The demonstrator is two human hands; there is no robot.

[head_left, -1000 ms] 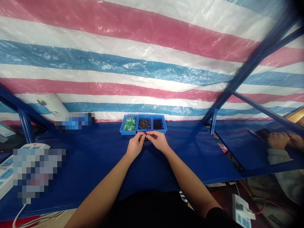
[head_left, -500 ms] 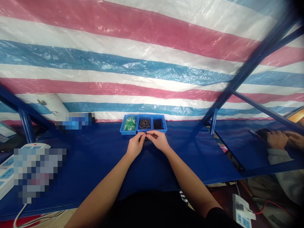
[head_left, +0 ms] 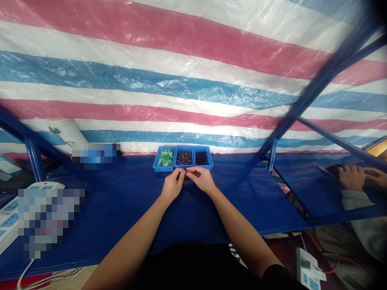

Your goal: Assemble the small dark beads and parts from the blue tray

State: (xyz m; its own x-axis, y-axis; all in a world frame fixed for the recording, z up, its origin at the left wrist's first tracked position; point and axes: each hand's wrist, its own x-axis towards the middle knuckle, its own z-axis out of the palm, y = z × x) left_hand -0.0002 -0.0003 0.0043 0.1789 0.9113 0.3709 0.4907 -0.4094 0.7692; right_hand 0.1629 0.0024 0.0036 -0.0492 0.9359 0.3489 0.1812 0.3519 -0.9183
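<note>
My left hand [head_left: 173,186] and my right hand [head_left: 202,179] meet fingertip to fingertip just in front of three joined blue bins. Both are closed in a pinch; whatever lies between the fingertips is too small and too covered to name. Small dark pieces [head_left: 185,178] show in the gap between the hands. Green and whitish pieces [head_left: 165,157] fill the left bin [head_left: 162,169]. In the middle bin [head_left: 177,166] are many small brass-and-black parts [head_left: 184,157]. Small black parts [head_left: 201,158] lie in the right bin [head_left: 209,166].
A white power strip [head_left: 50,185] and a blurred-out item lie on the blue table [head_left: 121,225] at left. Another blurred-out item sits farther back. Blue frame posts [head_left: 272,155] stand at both sides, before a striped sheet [head_left: 181,92]. A co-worker's hands [head_left: 352,177] are at far right.
My hands stay almost in place, fingertips together, with only a slight shift of the fingers. The co-worker's hands have moved a little.
</note>
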